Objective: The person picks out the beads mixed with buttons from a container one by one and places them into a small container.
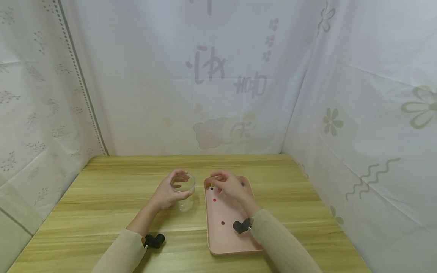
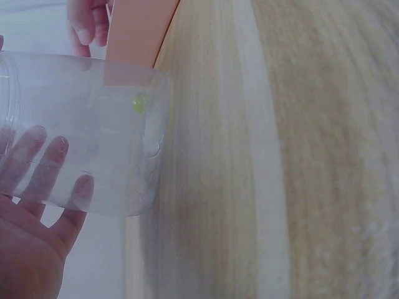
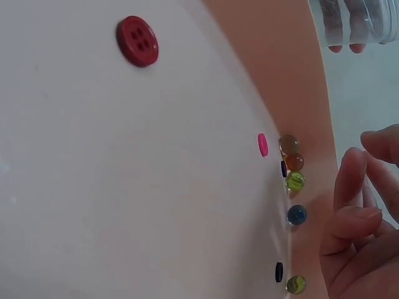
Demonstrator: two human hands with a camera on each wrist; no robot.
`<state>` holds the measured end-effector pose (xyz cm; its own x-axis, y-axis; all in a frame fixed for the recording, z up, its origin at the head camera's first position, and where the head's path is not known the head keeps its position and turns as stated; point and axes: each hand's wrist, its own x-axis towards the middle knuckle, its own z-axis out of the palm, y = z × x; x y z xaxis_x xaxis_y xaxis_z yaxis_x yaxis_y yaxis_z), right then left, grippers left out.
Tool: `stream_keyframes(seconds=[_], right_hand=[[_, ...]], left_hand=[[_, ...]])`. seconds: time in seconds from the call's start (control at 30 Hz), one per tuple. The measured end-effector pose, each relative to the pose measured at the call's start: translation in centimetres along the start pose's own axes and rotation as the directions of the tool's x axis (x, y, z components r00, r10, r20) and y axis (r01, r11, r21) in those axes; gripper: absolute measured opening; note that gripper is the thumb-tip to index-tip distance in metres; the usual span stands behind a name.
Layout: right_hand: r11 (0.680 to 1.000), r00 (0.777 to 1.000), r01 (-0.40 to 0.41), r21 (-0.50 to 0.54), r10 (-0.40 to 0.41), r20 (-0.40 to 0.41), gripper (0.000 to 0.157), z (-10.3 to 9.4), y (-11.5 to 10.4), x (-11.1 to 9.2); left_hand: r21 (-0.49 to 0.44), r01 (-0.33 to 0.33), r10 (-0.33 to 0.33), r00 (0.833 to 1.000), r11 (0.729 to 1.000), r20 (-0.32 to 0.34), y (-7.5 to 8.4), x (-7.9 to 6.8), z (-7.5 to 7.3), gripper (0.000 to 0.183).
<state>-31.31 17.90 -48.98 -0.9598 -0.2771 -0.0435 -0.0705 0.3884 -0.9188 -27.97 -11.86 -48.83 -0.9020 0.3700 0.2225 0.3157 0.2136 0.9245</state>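
Observation:
My left hand (image 1: 166, 194) grips a clear plastic jar (image 1: 186, 206) from its left side, fingers and thumb around the upper part. A yellow-green marble (image 2: 139, 103) shows near the jar's bottom in the left wrist view. Over the far end of a pink tray (image 1: 216, 237) hovers my right hand (image 1: 233, 188), its fingers loosely bent with nothing seen between them. Along the tray's far wall sit several glass marbles, among them a blue one (image 3: 297, 215) and a green one (image 3: 295, 181). A red button (image 3: 138, 41), a pink button (image 3: 262, 144) and dark buttons (image 3: 278, 272) lie on the tray floor.
The tray stands on a wood-grain table (image 1: 102, 212), to the right of the jar. Pale patterned cloth (image 1: 153, 94) hangs behind the table and at both sides. Each wrist carries a small black camera (image 1: 155, 241).

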Motion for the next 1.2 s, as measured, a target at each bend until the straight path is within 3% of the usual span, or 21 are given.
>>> stream_keyframes(seconds=[0.17, 0.5, 0.63, 1.2], right_hand=[[0.999, 0.999, 0.028, -0.021, -0.027, 0.047, 0.022, 0.4, 0.5, 0.2], [0.998, 0.997, -0.004, -0.066, 0.009, 0.079, 0.031, 1.2, 1.3, -0.4], [0.999, 0.994, 0.008, -0.037, -0.004, 0.112, 0.036, 1.4, 1.4, -0.6], [0.994, 0.998, -0.022, -0.105, 0.029, 0.06, 0.026, 2.0, 1.7, -0.1]], left_hand=[[0.005, -0.003, 0.003, 1.0, 1.0, -0.001, -0.2, 0.1, 0.0, 0.076], [0.003, -0.002, 0.002, 1.0, 1.0, -0.001, -0.4, 0.0, 0.1, 0.077], [0.003, -0.001, 0.001, 1.0, 1.0, -0.002, -0.3, 0.0, 0.1, 0.077], [-0.011, 0.003, -0.003, 1.0, 1.0, -0.006, -0.1, 0.0, 0.2, 0.075]])
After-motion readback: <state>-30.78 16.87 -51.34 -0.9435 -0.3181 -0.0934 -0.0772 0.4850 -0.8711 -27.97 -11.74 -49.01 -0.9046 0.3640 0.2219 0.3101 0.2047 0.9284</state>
